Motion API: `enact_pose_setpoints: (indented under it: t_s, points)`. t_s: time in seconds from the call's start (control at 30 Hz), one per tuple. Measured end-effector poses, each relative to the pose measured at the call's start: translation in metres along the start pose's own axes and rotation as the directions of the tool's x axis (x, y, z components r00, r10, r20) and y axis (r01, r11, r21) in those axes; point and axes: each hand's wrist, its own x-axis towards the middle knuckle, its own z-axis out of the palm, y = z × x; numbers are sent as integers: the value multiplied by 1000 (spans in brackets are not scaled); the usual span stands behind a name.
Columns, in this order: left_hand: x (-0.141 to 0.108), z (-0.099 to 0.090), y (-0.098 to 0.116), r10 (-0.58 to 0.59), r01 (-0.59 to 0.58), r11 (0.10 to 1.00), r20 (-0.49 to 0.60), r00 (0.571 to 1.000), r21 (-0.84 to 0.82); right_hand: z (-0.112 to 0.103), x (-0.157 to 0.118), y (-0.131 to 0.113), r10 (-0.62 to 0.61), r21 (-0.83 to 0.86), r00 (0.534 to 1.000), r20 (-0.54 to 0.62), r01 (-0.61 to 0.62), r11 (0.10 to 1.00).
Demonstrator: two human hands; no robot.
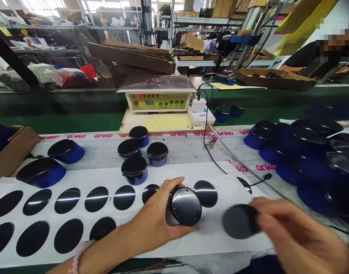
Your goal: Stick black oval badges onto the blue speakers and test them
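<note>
My left hand is closed around the side of a small round device with a glossy black top, tilted toward me. Between the thumb and fingers of my right hand, a thin black disc is pinched by its edge; hand and disc are blurred by motion. The disc is to the right of the device, apart from it. Below both hands lies a white sheet bearing rows of round black discs. One sheet disc shows just behind the device.
Several blue, black-topped round units stand behind the sheet, with more crowded at right. A cream control box sits at the back beside a white plug adapter. A black cable crosses the bench. An open cardboard box is at left.
</note>
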Motion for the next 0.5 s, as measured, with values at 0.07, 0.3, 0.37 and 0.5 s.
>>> enact_pose_setpoints:
  t_s: [0.07,0.3,0.37,0.5]
  points:
    - [1,-1,1,17,-17,1000,-8,1000,-3,43,-4,-7,71,55,996,54,-74,996]
    - [3,-2,0,74,-73,997,15,997,-5,86,-5,-16,108,29,986,130,-113,993]
    - [4,-2,-1,85,-85,996,18,996,-8,86,-5,-17,123,7,985,122,-125,992]
    - [5,-2,-3,91,-90,996,21,996,-3,88,-6,-19,130,-21,986,108,-128,992]
